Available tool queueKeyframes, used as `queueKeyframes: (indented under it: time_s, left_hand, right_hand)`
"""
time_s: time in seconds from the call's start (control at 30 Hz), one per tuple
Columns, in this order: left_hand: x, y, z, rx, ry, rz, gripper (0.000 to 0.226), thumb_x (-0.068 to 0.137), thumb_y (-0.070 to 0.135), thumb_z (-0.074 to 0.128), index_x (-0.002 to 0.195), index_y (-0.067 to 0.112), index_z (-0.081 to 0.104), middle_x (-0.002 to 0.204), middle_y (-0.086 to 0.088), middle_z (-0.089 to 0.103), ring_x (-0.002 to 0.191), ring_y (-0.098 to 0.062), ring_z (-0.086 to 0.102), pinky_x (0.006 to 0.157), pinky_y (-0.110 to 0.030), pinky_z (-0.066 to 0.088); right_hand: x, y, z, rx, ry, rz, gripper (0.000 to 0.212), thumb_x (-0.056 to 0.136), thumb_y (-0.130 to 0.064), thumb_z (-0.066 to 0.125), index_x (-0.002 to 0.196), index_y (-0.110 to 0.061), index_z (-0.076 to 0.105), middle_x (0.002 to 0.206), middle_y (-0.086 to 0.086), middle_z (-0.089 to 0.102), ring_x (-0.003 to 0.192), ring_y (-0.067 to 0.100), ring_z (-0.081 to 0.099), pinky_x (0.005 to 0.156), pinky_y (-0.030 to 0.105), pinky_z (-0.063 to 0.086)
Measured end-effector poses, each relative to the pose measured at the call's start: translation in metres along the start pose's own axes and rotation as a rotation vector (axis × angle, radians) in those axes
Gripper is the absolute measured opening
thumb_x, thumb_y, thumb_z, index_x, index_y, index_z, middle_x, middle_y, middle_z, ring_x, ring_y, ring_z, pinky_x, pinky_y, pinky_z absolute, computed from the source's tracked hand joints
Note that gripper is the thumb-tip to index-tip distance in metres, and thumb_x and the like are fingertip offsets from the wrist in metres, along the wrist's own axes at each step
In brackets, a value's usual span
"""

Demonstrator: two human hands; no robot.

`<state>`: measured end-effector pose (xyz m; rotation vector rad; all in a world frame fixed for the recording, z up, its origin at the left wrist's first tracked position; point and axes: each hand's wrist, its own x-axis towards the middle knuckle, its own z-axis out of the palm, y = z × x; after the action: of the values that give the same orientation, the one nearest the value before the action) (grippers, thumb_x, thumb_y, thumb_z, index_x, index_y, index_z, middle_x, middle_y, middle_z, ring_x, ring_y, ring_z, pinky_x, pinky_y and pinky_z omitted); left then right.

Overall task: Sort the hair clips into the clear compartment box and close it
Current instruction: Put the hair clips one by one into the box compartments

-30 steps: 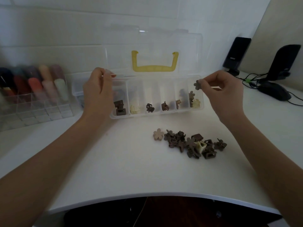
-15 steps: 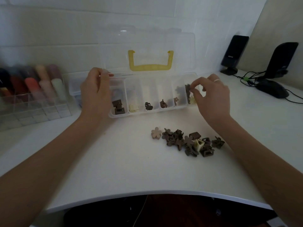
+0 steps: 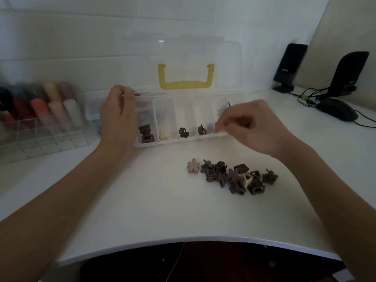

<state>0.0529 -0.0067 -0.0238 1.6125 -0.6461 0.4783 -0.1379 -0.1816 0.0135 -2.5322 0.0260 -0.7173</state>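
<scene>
Clips [image 3: 234, 177] piled; right hand [image 3: 254, 127] blurred, hides box's [image 3: 179, 142] right compartments

My right hand [image 3: 256, 127] covers the right end of the box [image 3: 183, 142], so I can't see what lies in those compartments or whether its blurred fingers [image 3: 220, 124] hold anything. Left of the box, the coloured bottles [image 3: 40, 104] are smeared and cut off by the picture's edge.

Bare tabletop [image 3: 142, 200] near and left; clip pile [image 3: 232, 177] right of centre; open box [image 3: 183, 119], raised lid [image 3: 183, 64] far; organiser [image 3: 40, 127] far left
</scene>
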Motion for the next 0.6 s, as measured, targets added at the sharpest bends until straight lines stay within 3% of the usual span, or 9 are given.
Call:
queueKeyframes:
  time_s: [0.07, 0.17, 0.27, 0.33, 0.43, 0.53, 0.6]
  left_hand:
    - [0.0, 0.0, 0.0, -0.013, -0.001, -0.005, 0.02, 0.097, 0.021, 0.037, 0.085, 0.014, 0.05, 0.079, 0.004, 0.058, 0.07, 0.005, 0.049, 0.067, -0.008, 0.037]
    - [0.001, 0.0, 0.0, 0.004, -0.003, 0.0, 0.02, 0.098, 0.021, 0.037, 0.086, 0.014, 0.051, 0.083, 0.001, 0.059, 0.068, 0.005, 0.049, 0.063, -0.005, 0.036]
    - [0.001, -0.001, 0.0, 0.025, -0.005, -0.004, 0.02, 0.098, 0.021, 0.036, 0.086, 0.014, 0.05, 0.083, 0.001, 0.058, 0.067, 0.006, 0.048, 0.063, -0.004, 0.034]
    - [0.001, -0.002, 0.0, 0.011, -0.007, -0.001, 0.02, 0.098, 0.022, 0.036, 0.084, 0.014, 0.049, 0.079, 0.003, 0.056, 0.064, 0.006, 0.047, 0.063, -0.007, 0.035]
    - [0.001, -0.002, 0.001, 0.017, 0.0, 0.002, 0.02, 0.097, 0.022, 0.037, 0.083, 0.015, 0.05, 0.075, 0.001, 0.055, 0.059, 0.005, 0.045, 0.061, -0.009, 0.035]
    - [0.001, -0.001, 0.0, 0.012, -0.002, -0.009, 0.021, 0.097, 0.022, 0.037, 0.083, 0.015, 0.05, 0.074, 0.003, 0.055, 0.059, 0.008, 0.046, 0.059, -0.009, 0.035]
    - [0.001, 0.0, 0.0, 0.014, -0.008, -0.007, 0.021, 0.098, 0.021, 0.037, 0.083, 0.014, 0.049, 0.071, 0.004, 0.053, 0.058, 0.008, 0.046, 0.058, -0.008, 0.034]
  right_hand:
    - [-0.002, -0.011, 0.005, -0.02, -0.261, 0.009, 0.011, 0.082, -0.029, 0.062, 0.085, -0.027, 0.073, 0.05, -0.011, 0.049, 0.044, 0.006, 0.042, 0.05, 0.012, 0.029]
    - [-0.006, -0.015, 0.021, -0.219, -0.448, 0.002, 0.033, 0.076, -0.057, 0.061, 0.104, -0.04, 0.065, 0.06, -0.009, 0.052, 0.052, 0.004, 0.048, 0.053, 0.018, 0.035]
    - [-0.008, -0.016, 0.033, -0.288, -0.467, -0.032, 0.038, 0.074, -0.062, 0.058, 0.108, -0.047, 0.061, 0.08, -0.011, 0.062, 0.071, 0.002, 0.056, 0.068, 0.027, 0.05]
    - [-0.007, -0.015, 0.037, -0.271, -0.447, -0.057, 0.032, 0.075, -0.06, 0.055, 0.102, -0.045, 0.064, 0.087, -0.015, 0.064, 0.081, 0.001, 0.058, 0.074, 0.031, 0.051]
    - [-0.005, -0.013, 0.04, -0.259, -0.413, -0.079, 0.019, 0.08, -0.05, 0.06, 0.097, -0.042, 0.066, 0.081, -0.019, 0.054, 0.076, 0.0, 0.052, 0.068, 0.027, 0.048]
    - [-0.007, -0.011, 0.044, -0.211, -0.38, -0.084, 0.018, 0.08, -0.047, 0.062, 0.096, -0.039, 0.067, 0.089, -0.014, 0.054, 0.079, 0.003, 0.054, 0.067, 0.031, 0.05]
    - [-0.007, -0.009, 0.045, -0.155, -0.334, -0.083, 0.018, 0.082, -0.043, 0.064, 0.095, -0.034, 0.069, 0.089, -0.014, 0.055, 0.073, 0.0, 0.053, 0.063, 0.026, 0.048]
